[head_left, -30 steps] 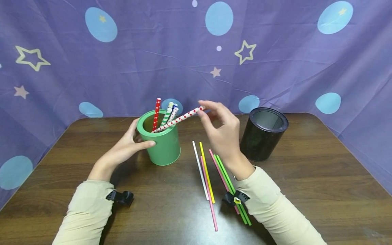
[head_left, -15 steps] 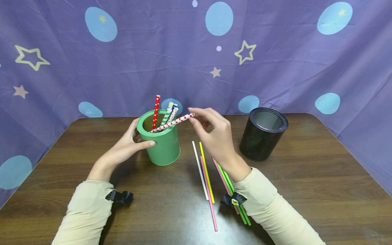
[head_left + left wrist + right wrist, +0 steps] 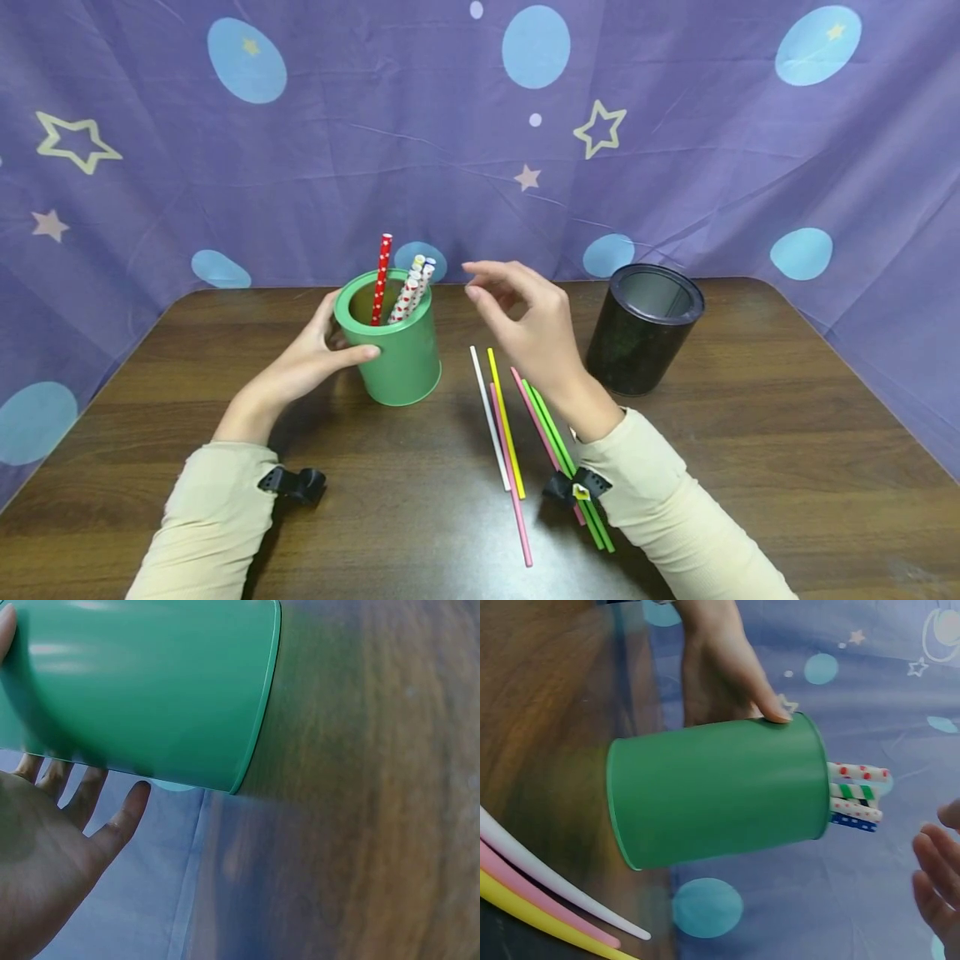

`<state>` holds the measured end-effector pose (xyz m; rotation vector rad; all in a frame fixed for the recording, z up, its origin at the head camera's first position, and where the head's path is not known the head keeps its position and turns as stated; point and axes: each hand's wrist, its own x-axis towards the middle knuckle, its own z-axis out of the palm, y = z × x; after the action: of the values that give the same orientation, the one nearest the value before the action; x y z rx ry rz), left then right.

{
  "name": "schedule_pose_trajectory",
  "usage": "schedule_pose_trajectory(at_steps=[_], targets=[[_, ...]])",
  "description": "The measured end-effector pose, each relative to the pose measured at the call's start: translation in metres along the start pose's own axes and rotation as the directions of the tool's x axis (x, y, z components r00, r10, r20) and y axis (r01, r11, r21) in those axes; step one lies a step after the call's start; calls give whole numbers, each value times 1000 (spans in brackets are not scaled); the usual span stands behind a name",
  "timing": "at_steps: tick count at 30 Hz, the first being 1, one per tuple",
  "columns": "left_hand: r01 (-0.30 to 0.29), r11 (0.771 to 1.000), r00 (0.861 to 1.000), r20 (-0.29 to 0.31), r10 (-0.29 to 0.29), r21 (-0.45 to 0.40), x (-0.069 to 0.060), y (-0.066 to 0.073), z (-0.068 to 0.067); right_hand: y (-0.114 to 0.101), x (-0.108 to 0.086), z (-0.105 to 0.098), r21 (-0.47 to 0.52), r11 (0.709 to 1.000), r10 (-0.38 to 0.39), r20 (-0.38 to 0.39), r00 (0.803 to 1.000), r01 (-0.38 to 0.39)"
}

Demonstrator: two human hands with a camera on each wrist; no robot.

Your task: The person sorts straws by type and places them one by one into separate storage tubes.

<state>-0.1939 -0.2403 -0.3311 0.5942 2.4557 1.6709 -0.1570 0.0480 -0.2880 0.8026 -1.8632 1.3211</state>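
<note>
My left hand point(image 3: 300, 362) grips the green can point(image 3: 397, 367) at its left side, thumb across the front and fingers behind. The can stands upright on the table. Inside lean several paper straws: a red one with white stars point(image 3: 382, 279) at the left, and a bunch at the right with a red-dotted white straw point(image 3: 406, 298). The right wrist view also shows a green-striped straw point(image 3: 855, 791) and a blue dotted straw point(image 3: 853, 823). Right of the can, my right hand point(image 3: 536, 333) hangs in the air holding nothing, fingers bent loosely, thumb and fingertips apart.
Between the cans lie thin sticks: a white stick point(image 3: 490, 417), a yellow stick point(image 3: 507, 425), two pink, and green sticks point(image 3: 553, 429) partly under my right wrist. A black can point(image 3: 637, 342) stands at the right. Behind the wooden table point(image 3: 787, 433) hangs a purple cloth point(image 3: 450, 150).
My right hand has let go of the red-dotted straw, which has dropped into the green can and now stands steeply among the others. The left hand stays on the can.
</note>
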Motion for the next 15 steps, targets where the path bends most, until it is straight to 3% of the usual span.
schedule_pose_trajectory(at_steps=[9, 15], targets=[[17, 1000, 1000, 3, -17, 1, 0, 0, -1, -10, 7, -17, 144, 972, 168, 125, 978, -186], [18, 1000, 1000, 11, -18, -12, -1, 1, -1, -16, 4, -35, 114, 957, 244, 190, 951, -268]])
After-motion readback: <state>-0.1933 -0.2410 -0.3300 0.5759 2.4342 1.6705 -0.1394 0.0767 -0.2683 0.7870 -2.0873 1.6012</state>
